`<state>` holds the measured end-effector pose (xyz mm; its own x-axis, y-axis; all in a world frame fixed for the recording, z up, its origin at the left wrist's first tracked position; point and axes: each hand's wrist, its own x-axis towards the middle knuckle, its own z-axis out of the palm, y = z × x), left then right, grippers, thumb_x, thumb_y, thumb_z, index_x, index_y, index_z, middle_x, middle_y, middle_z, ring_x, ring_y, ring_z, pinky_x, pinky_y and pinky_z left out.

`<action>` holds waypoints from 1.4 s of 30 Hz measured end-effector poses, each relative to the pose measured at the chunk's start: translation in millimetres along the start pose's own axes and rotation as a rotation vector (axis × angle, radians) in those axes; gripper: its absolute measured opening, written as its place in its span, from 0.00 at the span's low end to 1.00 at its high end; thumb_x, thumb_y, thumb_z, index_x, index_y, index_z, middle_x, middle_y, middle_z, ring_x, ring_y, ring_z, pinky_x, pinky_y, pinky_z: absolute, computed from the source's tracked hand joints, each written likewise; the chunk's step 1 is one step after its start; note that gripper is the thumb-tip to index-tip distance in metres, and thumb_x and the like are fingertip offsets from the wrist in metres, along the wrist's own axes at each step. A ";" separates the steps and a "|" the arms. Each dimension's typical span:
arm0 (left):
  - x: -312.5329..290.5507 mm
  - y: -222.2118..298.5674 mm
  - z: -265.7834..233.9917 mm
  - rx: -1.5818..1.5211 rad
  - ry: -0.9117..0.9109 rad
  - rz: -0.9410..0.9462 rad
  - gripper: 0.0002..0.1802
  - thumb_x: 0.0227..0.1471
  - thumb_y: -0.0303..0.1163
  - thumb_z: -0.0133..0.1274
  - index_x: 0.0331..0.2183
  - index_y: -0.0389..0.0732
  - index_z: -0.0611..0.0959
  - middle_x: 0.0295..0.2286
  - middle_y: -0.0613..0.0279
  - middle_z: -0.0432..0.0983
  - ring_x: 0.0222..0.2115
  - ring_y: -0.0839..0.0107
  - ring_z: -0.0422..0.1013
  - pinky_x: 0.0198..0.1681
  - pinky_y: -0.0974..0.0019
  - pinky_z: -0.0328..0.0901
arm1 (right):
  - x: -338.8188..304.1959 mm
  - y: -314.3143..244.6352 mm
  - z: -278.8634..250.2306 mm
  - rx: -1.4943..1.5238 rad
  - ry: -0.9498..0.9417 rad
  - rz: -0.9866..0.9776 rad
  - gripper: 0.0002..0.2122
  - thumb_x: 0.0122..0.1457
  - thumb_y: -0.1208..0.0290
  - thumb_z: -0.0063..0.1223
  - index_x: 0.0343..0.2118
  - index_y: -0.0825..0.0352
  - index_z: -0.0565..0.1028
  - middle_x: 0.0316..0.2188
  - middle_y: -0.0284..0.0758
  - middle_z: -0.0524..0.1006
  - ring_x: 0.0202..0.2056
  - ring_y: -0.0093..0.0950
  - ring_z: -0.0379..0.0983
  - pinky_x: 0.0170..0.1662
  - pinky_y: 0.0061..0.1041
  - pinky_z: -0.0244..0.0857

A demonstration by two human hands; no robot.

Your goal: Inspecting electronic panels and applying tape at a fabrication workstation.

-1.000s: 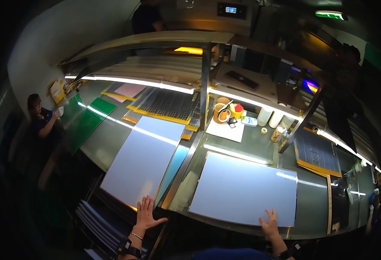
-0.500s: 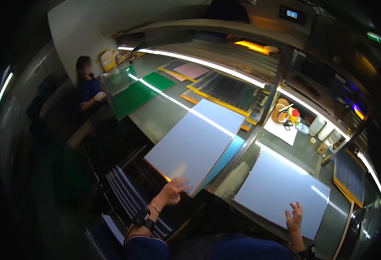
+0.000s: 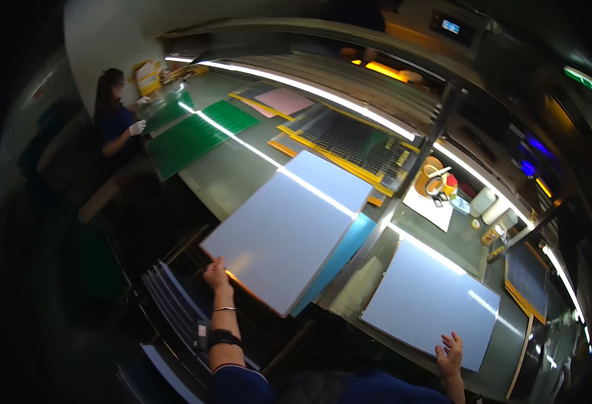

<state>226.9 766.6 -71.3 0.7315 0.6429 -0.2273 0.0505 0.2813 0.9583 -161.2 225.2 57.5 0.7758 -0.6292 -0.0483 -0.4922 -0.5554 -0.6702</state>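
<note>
The left hand (image 3: pixel 215 275) holds the left pale board (image 3: pixel 289 232) by its near edge; right of that board, the right hand (image 3: pixel 449 355), grip loose and free, is by a second board (image 3: pixel 427 303)

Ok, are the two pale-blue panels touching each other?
Apart. The head view shows a plain gap: an exposed strip of teal sheet shows between the left pale-blue panel and the right pale-blue panel.

By the left grip (image 3: pixel 216 275), curled, the left pale-blue panel (image 3: pixel 286 232) is touched near its corner; at the bench's (image 3: pixel 456 241) near edge, the right panel (image 3: pixel 431 303) is overlapped by the right grip (image 3: pixel 449 353), fingers spread.
</note>
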 end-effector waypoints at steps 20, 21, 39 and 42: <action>-294.7 206.5 5.8 0.396 -0.605 0.944 0.17 0.47 0.22 0.52 0.42 0.28 0.77 0.42 0.45 0.75 0.40 0.64 0.75 0.39 0.67 0.70 | 54.2 -129.5 5.8 1.038 -0.843 -0.025 0.29 0.61 0.50 0.46 0.59 0.65 0.62 0.55 0.49 0.65 0.54 0.40 0.66 0.57 0.39 0.60; -317.4 203.1 14.0 0.403 -0.693 1.256 0.16 0.48 0.22 0.51 0.42 0.29 0.78 0.44 0.45 0.74 0.42 0.65 0.74 0.39 0.68 0.70 | 56.9 -157.0 -2.8 1.251 -0.986 0.001 0.32 0.60 0.44 0.39 0.60 0.65 0.60 0.55 0.49 0.65 0.55 0.42 0.64 0.58 0.42 0.58; -332.0 105.0 0.3 0.572 -1.086 0.420 0.24 0.49 0.36 0.57 0.46 0.36 0.75 0.43 0.53 0.71 0.45 0.60 0.66 0.47 0.57 0.60 | 123.8 -11.1 64.2 1.177 -0.923 0.300 0.09 0.55 0.69 0.56 0.38 0.64 0.75 0.30 0.28 0.77 0.26 0.17 0.72 0.23 0.18 0.64; -265.7 39.7 -32.3 0.371 -0.900 -0.496 0.13 0.55 0.33 0.53 0.39 0.34 0.78 0.31 0.62 0.76 0.31 0.66 0.71 0.31 0.65 0.66 | 132.7 12.8 60.5 1.175 -0.880 0.221 0.09 0.56 0.71 0.53 0.39 0.67 0.74 0.33 0.35 0.78 0.33 0.25 0.76 0.36 0.25 0.70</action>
<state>12.6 630.0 21.6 0.7949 -0.2821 -0.5372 0.5683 0.0356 0.8221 -40.7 167.5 -2.4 0.9247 0.1208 -0.3610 -0.3685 0.5215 -0.7696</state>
